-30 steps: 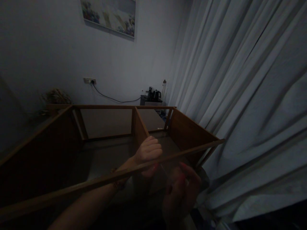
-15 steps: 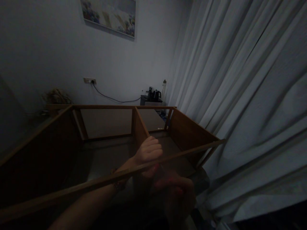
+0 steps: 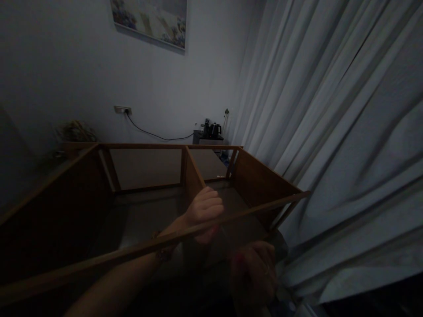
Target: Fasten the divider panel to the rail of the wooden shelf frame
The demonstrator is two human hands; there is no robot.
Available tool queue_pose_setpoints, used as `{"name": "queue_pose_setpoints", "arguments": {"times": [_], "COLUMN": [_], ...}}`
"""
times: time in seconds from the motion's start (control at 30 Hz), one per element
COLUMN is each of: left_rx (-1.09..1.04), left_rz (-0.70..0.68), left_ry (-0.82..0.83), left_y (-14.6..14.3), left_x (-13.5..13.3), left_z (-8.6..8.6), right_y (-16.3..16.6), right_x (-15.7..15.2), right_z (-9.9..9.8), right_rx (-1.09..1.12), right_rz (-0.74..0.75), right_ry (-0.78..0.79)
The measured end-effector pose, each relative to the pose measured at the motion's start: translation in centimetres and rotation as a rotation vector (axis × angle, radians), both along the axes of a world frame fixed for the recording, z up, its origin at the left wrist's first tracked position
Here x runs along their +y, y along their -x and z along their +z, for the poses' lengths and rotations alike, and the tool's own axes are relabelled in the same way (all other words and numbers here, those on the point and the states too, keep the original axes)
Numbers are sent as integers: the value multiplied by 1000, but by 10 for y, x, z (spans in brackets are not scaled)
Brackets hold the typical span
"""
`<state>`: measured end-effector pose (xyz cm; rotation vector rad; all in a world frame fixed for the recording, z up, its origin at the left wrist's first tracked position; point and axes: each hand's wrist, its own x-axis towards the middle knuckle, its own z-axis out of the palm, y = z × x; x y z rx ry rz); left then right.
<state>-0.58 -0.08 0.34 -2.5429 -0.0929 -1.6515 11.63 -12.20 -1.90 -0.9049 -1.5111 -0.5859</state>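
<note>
In the dim head view a wooden frame [image 3: 142, 146] with side panels stretches across the room in front of me. My left hand [image 3: 205, 207] is closed at the near end of its wooden divider [image 3: 195, 169], just behind the front rail [image 3: 132, 252]. A bracelet [image 3: 163, 253] circles that wrist, and the thumb shows below the rail. Lower right, on the near side of the rail, my right hand [image 3: 254, 273] has its fingers curled, with a ring on one. Darkness hides whatever it may hold.
White curtains [image 3: 330, 132] hang close along the right. A small dark stand [image 3: 208, 137] with a black kettle [image 3: 215, 130] is at the back. A cable [image 3: 148, 133] runs from a wall socket [image 3: 122, 110]. Dried plants [image 3: 77, 130] stand back left.
My right hand has moved right and slightly down, away from my left hand, and its fingers have drawn in. My left hand stays on the divider.
</note>
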Motion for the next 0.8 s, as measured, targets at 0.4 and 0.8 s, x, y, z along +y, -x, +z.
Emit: {"name": "queue_pose_setpoints", "arguments": {"times": [0.4,0.8], "left_rx": [53,77], "left_rz": [100,39], "left_ry": [18,-1], "left_y": [1,3], "left_x": [0,-1], "left_z": [-2,3], "right_y": [-6,-49], "right_x": [7,1], "right_z": [-6,23], "right_rx": [252,-281], "right_rz": [283,521], "right_ry": [215,495]}}
